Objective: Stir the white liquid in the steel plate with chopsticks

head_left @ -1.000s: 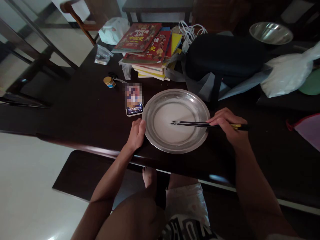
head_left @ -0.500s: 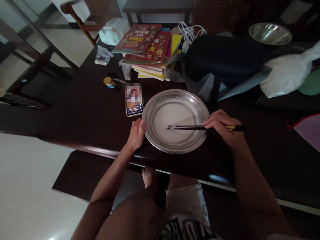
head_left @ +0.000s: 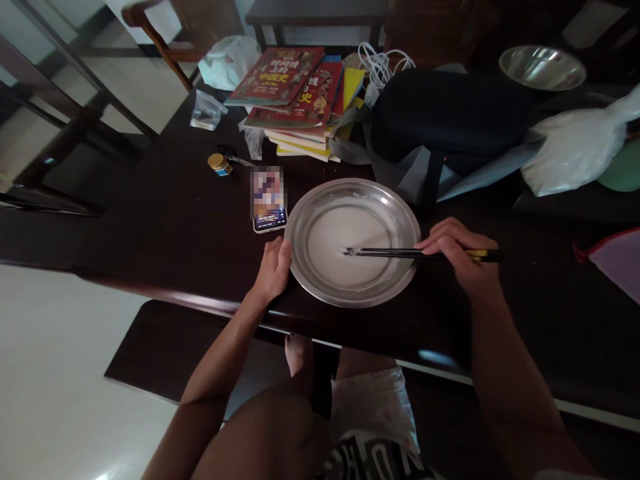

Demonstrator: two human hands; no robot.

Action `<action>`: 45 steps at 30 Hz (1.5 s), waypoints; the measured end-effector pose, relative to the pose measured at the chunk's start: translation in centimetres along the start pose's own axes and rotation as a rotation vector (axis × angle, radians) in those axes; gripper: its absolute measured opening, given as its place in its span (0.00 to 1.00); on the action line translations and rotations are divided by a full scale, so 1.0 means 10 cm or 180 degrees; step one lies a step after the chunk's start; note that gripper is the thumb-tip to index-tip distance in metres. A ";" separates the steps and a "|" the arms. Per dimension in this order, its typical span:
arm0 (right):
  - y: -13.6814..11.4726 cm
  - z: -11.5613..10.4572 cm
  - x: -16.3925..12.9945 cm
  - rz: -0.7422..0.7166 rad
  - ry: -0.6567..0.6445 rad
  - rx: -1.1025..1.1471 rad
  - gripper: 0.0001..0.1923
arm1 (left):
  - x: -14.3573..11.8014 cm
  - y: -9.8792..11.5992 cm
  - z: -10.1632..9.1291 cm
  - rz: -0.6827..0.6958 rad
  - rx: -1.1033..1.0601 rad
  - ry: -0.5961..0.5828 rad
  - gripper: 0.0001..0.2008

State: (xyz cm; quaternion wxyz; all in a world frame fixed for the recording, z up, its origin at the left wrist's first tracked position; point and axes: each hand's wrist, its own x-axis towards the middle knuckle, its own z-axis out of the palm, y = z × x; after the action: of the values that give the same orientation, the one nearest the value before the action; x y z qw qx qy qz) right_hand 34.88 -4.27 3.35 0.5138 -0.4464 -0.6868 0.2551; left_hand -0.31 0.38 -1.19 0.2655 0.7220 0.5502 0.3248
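A wide steel basin (head_left: 320, 290) stands near the table's front edge, with a pale, milky white mixture (head_left: 335, 233) in its bottom. My left hand (head_left: 275, 267) grips the basin's left rim, thumb on top and fingers curled at the side. In my right hand (head_left: 463, 253) is a pair of black chopsticks (head_left: 390, 253), held nearly level across the right rim. Their tips, coated with some white stuff, are over the middle of the mixture; whether they touch it I cannot tell. Left of the basin lies a lit phone (head_left: 270, 220), its screen partly blurred out.
A small gold-lidded jar (head_left: 219, 164) and scissors (head_left: 239, 159) lie beyond the phone. Stacked books (head_left: 300, 100), a black case (head_left: 450, 113) and a white plastic bag (head_left: 575, 147) line the back. Another steel bowl (head_left: 543, 67) sits far right.
My right hand has shifted a little to the right, drawing the chopsticks' tips the same way across the basin. My left hand and the basin have stayed in place.
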 end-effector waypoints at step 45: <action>0.00 0.00 0.00 -0.0012 -0.0007 -0.0103 0.14 | 0.00 0.00 0.00 -0.0021 0.0019 -0.0034 0.37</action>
State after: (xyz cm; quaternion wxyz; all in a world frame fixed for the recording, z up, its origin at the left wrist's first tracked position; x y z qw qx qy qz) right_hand 34.92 -4.23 3.35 0.5062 -0.4530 -0.6922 0.2436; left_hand -0.28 0.36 -1.20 0.2674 0.7227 0.5521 0.3185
